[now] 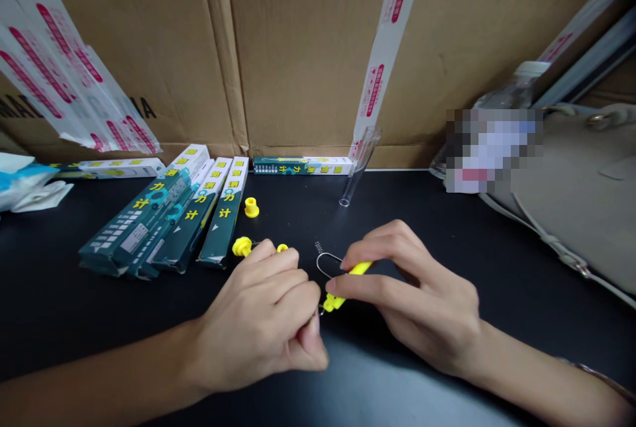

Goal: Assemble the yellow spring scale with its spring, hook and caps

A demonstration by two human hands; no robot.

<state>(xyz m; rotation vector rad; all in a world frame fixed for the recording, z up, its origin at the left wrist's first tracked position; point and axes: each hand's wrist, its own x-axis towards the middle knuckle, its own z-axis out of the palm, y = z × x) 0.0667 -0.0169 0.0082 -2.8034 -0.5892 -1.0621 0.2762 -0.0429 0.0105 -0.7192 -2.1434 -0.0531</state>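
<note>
My right hand (417, 301) pinches the yellow part (334, 303) while my left hand (265, 308) curls tight, contents hidden, apparently working the metal loop (321, 310) between, calling next for steady alignment.

Right of the clear tube (358, 169), the counter (415, 207) leaves passage to the bag (576, 195) and bottle (507, 97), but cardboard (303, 49) blocks behind, narrow boxes (193, 215) left, and the hands (417, 288) in front.

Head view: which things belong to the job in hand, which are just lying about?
Likely the job:
yellow plastic piece in the right hand
wire hook
clear tube
yellow flanged cap
printed dynamometer boxes

Apparently lying about:
plastic bottle
beige handbag
blue-and-white packet
</note>
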